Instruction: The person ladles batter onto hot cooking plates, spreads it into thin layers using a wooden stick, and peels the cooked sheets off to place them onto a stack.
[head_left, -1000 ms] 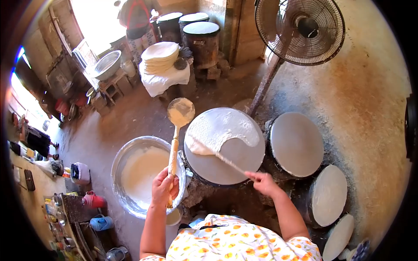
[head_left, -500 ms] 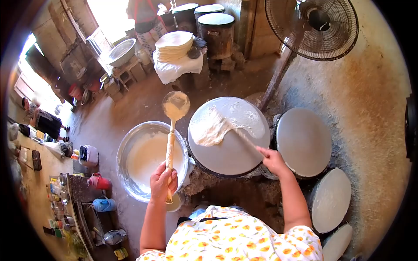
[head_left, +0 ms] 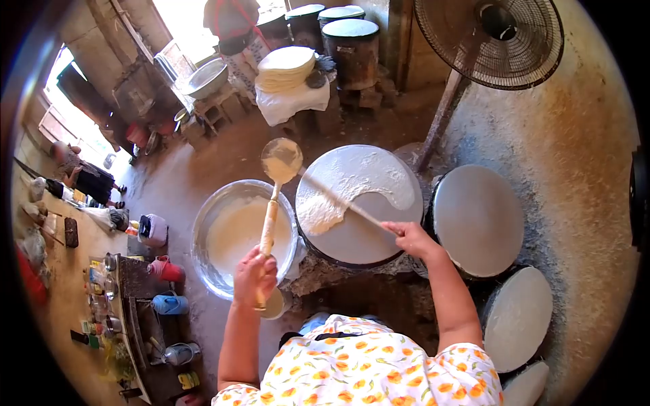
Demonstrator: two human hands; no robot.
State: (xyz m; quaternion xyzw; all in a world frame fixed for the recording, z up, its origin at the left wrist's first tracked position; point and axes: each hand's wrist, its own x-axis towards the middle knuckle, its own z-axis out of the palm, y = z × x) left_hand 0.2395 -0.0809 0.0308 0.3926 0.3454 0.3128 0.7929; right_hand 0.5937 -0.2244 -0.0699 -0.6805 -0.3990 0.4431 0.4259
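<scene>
My left hand [head_left: 254, 274] grips the wooden handle of a ladle [head_left: 282, 161], whose batter-coated bowl hangs near the gap between basin and griddle. My right hand [head_left: 411, 238] is closed on the end of a thin wooden spreader [head_left: 347, 204] slanting across the round griddle [head_left: 369, 238]. White batter [head_left: 365, 174] lies in a curved band over the griddle's far and left parts; the near right part is bare. Left of it, a wide metal basin [head_left: 200, 274] holds pale batter [head_left: 237, 230]. The spreader's far tip reaches the griddle's left edge, close to the ladle bowl.
More round griddles [head_left: 479, 220] curve down the right side by the wall. A fan [head_left: 497, 27] stands at the back right. Stacked flatbreads [head_left: 287, 64] rest on a cloth-covered stand. One person [head_left: 231, 24] stands behind it; another [head_left: 84, 172] is far left. Jugs [head_left: 169, 303] line the left.
The spreader has swept left over the griddle, carrying batter towards the left edge. My right hand has shifted slightly left. The whole view has tilted a little.
</scene>
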